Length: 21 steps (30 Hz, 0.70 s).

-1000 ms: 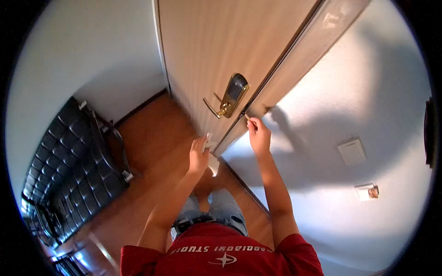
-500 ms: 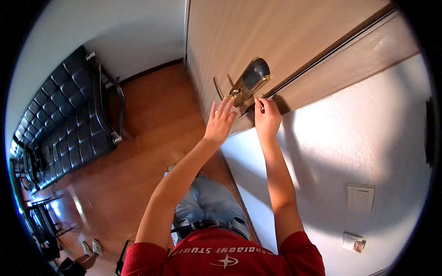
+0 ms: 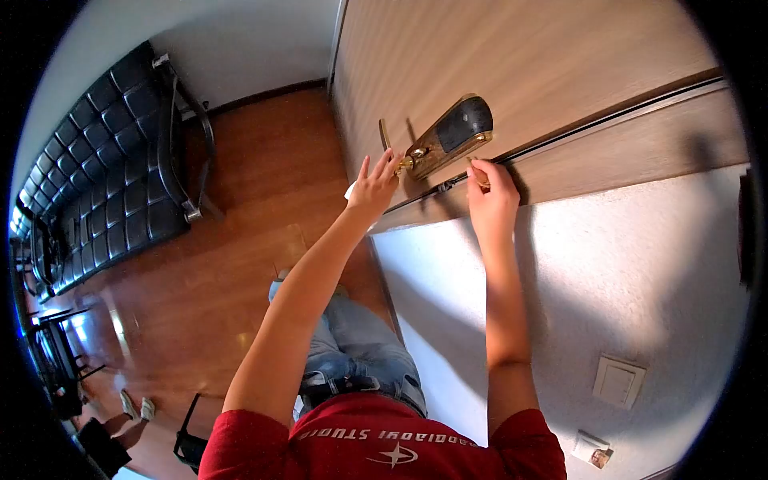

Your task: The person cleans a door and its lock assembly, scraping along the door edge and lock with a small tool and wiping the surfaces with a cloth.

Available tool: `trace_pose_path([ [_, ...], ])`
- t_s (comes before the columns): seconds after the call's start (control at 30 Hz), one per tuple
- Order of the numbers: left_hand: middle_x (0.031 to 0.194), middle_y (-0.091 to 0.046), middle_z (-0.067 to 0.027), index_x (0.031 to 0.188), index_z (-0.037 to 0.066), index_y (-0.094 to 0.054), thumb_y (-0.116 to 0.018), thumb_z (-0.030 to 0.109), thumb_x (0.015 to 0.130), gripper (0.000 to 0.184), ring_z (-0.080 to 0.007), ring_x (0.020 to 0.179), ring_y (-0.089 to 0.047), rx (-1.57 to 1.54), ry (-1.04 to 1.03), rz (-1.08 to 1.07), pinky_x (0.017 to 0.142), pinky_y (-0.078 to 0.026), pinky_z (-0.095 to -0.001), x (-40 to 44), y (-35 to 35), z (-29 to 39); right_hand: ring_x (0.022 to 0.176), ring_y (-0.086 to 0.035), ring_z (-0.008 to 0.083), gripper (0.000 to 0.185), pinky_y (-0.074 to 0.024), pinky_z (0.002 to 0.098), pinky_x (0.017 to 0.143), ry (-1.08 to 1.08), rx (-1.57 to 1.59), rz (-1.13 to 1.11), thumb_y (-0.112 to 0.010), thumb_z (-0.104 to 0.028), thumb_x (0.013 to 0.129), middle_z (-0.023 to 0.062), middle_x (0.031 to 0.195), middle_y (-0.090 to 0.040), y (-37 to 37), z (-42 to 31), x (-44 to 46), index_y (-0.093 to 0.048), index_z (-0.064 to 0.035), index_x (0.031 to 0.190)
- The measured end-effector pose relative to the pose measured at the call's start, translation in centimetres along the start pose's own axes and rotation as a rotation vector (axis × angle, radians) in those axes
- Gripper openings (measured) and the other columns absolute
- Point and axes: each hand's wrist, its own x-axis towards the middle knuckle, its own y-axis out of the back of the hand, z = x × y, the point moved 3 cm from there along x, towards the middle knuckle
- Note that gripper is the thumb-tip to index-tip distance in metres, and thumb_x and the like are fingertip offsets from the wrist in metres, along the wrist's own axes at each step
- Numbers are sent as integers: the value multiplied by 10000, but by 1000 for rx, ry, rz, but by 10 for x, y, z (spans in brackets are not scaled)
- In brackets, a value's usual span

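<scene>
A wooden door [image 3: 560, 72] carries a brass lock plate with a black panel [image 3: 468, 124] and a lever handle [image 3: 384, 134]. My left hand [image 3: 374, 186] is at the base of the handle, fingers spread; a bit of white material [image 3: 350, 190] shows behind it, its hold partly hidden. My right hand [image 3: 493, 196] is closed by the door's edge, just below the lock plate, pinching a small yellowish-brown object [image 3: 480, 178]. A dark latch part [image 3: 445, 186] shows in the door gap between my hands.
A black tufted bench [image 3: 112, 152] with metal arms stands at the left. Another person's legs and light shoes [image 3: 136, 408] show at the lower left, near a dark chair [image 3: 189, 444]. A light switch [image 3: 618, 382] and a small card [image 3: 593, 450] are on the white wall.
My left hand has risen from low beside the door to the handle, its fingers spreading. My right hand has moved up and right along the door edge. The view has turned.
</scene>
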Motion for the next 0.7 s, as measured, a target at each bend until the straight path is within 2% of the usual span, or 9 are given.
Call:
trace_pose_path([
  [0.03, 1505, -201, -49, 1077, 125, -638, -533, 198, 878, 236, -262, 1403, -150, -4, 0, -2, 1101, -223, -517, 0, 0, 1, 743, -637, 292, 112, -506, 352, 648, -109, 103, -41, -629, -80, 835, 133, 839, -647, 1, 1, 1, -599, -20, 925],
  [0.17, 1493, -232, -34, 1087, 141, -644, -544, 215, 870, 250, -252, 1403, -149, -1, 6, -20, 1098, -227, -515, 1, 6, 1, 697, -642, 284, 106, -506, 349, 609, -150, 88, -136, -622, -100, 848, 134, 821, -652, -5, 3, 1, -609, -18, 915],
  [0.23, 1489, -240, -31, 1095, 147, -644, -549, 220, 866, 258, -249, 1403, -149, 30, -3, -46, 1099, -226, -513, 3, 5, -3, 696, -643, 281, 112, -506, 345, 599, 136, -72, 32, -615, -119, 861, 143, 839, -651, -5, 1, 3, -604, -25, 922],
  [0.43, 1499, -229, -26, 1100, 193, -648, -573, 236, 844, 271, -239, 1400, -157, 183, -107, -116, 1103, -213, -507, 5, 5, -8, 753, -643, 302, 137, -507, 361, 643, -8, -14, -23, -594, -124, 883, 146, 845, -638, 3, 1, -8, -544, -29, 969],
  [0.5, 1415, -361, -26, 1007, 159, -676, -570, 220, 818, 225, -219, 1374, -226, 129, -90, 7, 1065, -273, -531, 3, 9, -8, 766, -641, 306, 137, -507, 364, 644, 11, 10, 11, -586, -126, 888, 150, 848, -633, 4, 0, -5, -536, -28, 969],
  [0.63, 1430, -343, -37, 989, 156, -678, -580, 211, 808, 213, -226, 1381, -216, 70, -52, -48, 1068, -274, -523, 0, 14, -3, 794, -638, 316, 121, -508, 367, 637, 15, 44, 1, -564, -114, 897, 165, 862, -627, 0, -2, -6, -529, -23, 969],
  [0.7, 1499, -222, -54, 1074, 185, -654, -615, 180, 811, 266, -264, 1412, -115, 14, -8, -138, 1089, -247, -515, 1, 14, -1, 789, -640, 316, 115, -508, 366, 636, 9, 17, -19, -559, -104, 897, 165, 862, -629, -3, -2, -9, -531, -24, 974],
])
